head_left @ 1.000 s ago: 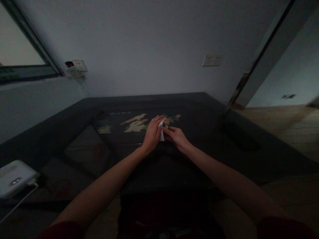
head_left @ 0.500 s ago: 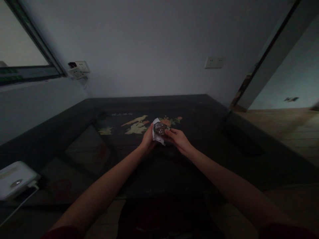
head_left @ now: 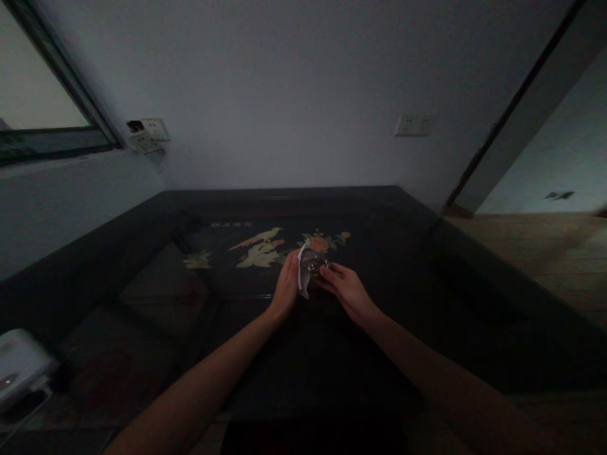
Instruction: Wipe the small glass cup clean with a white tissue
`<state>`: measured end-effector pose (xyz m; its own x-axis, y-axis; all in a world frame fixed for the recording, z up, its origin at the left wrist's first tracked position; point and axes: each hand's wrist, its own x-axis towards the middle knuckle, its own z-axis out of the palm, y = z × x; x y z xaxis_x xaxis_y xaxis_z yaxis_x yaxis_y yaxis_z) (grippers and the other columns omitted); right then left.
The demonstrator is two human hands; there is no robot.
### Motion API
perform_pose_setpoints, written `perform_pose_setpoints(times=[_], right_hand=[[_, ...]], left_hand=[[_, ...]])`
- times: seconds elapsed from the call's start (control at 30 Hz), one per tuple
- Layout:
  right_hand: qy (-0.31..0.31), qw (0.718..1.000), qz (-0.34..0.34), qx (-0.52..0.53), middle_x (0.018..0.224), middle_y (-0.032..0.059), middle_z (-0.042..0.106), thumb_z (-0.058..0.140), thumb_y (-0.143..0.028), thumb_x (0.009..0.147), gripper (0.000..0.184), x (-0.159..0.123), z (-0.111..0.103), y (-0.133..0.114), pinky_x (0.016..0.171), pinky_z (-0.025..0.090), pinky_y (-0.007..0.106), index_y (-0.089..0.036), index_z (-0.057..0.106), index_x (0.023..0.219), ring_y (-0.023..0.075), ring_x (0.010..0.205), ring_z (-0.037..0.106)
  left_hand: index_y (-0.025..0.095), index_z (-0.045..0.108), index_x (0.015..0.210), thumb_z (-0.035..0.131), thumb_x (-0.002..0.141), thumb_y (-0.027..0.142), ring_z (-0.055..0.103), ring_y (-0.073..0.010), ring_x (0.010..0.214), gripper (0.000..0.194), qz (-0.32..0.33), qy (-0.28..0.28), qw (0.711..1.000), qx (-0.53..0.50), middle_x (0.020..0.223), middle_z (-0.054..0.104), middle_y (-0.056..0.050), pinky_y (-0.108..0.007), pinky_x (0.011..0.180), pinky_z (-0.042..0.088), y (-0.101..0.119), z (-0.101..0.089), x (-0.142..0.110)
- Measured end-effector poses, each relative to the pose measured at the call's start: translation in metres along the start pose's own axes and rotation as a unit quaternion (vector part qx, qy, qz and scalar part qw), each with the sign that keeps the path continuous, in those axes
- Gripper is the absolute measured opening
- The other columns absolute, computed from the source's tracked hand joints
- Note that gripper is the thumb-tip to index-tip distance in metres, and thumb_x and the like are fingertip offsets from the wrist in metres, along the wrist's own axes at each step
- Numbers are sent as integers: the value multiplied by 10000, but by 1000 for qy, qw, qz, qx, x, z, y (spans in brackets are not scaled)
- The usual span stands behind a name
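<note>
Over the dark table, both of my hands hold a small packet (head_left: pixel 306 268) with a white side and a clear, crinkled, shiny side. My left hand (head_left: pixel 286 282) is wrapped against its white left side. On the right, my right hand (head_left: pixel 348 287) pinches a dark, glossy part of it (head_left: pixel 315 267) between thumb and fingers. The scene is dim, and I cannot make out what the packet contains. Some of my fingers are hidden behind it.
The black glossy table (head_left: pixel 303 354) bears a printed bird (head_left: pixel 258 237) and flowers. A white box with a cable (head_left: pixel 21 366) stands at the left edge. Wall sockets (head_left: pixel 413 125) are beyond the table, and a dark flat shape (head_left: pixel 478 294) lies at the right.
My hands and the packet are slightly lower in view. The packet has turned so its white side shows edge-on, and my right hand has shifted a little to the right.
</note>
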<state>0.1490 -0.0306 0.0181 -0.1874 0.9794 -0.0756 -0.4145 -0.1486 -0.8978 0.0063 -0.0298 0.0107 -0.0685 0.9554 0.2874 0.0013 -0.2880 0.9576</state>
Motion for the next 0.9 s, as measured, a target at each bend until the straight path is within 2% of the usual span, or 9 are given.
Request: perform_pose_setpoints(times=[0.1,0.27,0.37,0.47,0.57,0.7,0.8,0.9], right_hand=[[9,1000,26,4,875,42,706,828,-340,587,360,-1,0,4,906,518,379,-161,707,876,179,849,666],[8,999,48,6,927,50,704,813,-364,600,397,-4,1,5,901,516,379,-172,707,932,189,886,660],[18,998,53,-12,933,50,713,824,-364,581,444,-4,1,4,889,515,383,-179,701,965,199,882,664],[35,998,50,-35,983,64,723,835,-352,566,494,-4,-1,2,902,502,409,-186,692,1009,229,917,669],[37,997,34,-52,1015,66,728,852,-312,536,517,-2,-3,-1,921,490,426,-210,690,1018,256,967,666],[31,998,26,-45,1017,58,731,871,-286,494,537,-1,-4,-4,942,480,441,-226,695,998,271,996,661],[13,999,33,-9,1029,78,726,851,-337,548,529,0,-4,-2,960,468,456,-195,684,1030,277,999,659],[-4,999,30,26,1039,89,715,815,-366,616,506,2,-5,2,969,461,455,-169,665,1056,257,977,662]], left_hand=[[214,525,1240,353,953,434,505,-214,1203,400,45,-11,998,44,1282,566,-73,-365,1057,351,3,2,-4],[231,531,1258,333,968,369,429,-212,1297,378,150,-48,977,140,1345,528,-80,-413,1124,273,3,-2,-6],[239,553,1237,341,967,341,396,-215,1328,358,173,-65,970,156,1358,520,-79,-439,1139,247,4,-5,-6],[241,556,1241,375,957,362,417,-218,1312,357,119,-57,984,118,1364,518,-72,-428,1134,264,4,-5,-5],[245,548,1261,384,946,433,477,-223,1260,402,12,-36,999,30,1338,546,-62,-404,1108,312,-3,-4,-3],[233,567,1247,386,915,537,550,-252,1186,486,-100,-6,990,-102,1279,602,-70,-400,1038,404,-19,-1,1],[226,545,1275,377,916,543,536,-252,1209,507,-114,1,987,-115,1308,583,-77,-399,1042,401,-22,1,0],[235,507,1316,377,934,497,435,-228,1311,481,-60,-2,997,-40,1399,501,-64,-382,1111,315,-13,1,-4]])
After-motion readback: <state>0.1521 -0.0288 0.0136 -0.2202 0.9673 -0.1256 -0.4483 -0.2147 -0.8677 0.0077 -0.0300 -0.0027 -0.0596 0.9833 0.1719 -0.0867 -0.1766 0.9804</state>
